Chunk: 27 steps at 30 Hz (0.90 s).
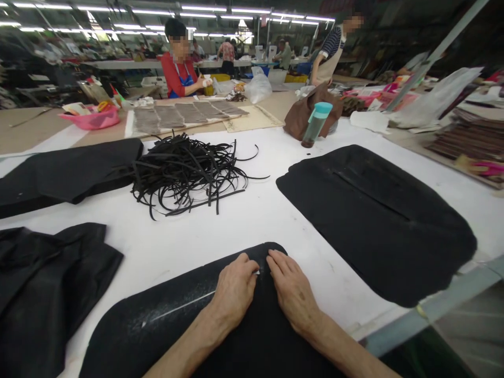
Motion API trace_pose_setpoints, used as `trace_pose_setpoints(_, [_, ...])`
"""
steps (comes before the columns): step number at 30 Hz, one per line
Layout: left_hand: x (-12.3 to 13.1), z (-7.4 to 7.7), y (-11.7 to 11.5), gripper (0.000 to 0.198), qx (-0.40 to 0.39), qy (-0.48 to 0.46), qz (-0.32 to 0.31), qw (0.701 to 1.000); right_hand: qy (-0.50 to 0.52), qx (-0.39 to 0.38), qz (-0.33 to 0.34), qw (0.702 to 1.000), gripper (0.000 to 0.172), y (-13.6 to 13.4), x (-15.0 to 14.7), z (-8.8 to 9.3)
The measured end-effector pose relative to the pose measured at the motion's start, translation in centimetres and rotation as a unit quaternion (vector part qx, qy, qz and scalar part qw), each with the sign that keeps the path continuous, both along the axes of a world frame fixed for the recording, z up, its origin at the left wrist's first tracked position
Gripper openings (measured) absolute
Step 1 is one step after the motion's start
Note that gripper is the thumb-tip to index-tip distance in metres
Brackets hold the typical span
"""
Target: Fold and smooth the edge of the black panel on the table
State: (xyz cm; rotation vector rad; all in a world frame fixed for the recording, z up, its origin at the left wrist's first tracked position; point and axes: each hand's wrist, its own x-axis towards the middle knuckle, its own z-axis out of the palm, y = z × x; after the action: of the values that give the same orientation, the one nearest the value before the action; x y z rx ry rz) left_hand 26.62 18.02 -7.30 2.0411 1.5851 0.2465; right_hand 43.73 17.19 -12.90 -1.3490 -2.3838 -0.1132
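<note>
A black panel with rounded corners lies on the white tabletop in front of me. A thin white line runs along it, with whitish marks around, and its right part goes behind my left hand. My left hand rests on the panel with its fingers pinched on a small white piece, mostly hidden by the fingers. My right hand lies on the panel near its far right corner, fingers stretched out and holding nothing. A small gap separates the two hands.
Black strips lie tangled beyond the panel. Black pieces are stacked at left, above crumpled black material. A slitted black panel lies at right. A teal-lidded bottle stands behind; two people work across the table.
</note>
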Motion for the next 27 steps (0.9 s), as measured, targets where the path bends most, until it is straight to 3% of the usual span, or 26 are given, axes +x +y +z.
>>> trace_pose_setpoints(16, [1.0,-0.6,0.1,0.018,0.047,0.084,-0.043,0.994,0.01,-0.032,-0.019,0.999,0.038,0.0,-0.2,0.1])
trace_pose_setpoints(27, [1.8,-1.5,-0.3,0.021,0.05,0.104,0.003,0.993,0.024,-0.024,-0.023,0.999,0.039,0.0,-0.3,0.3])
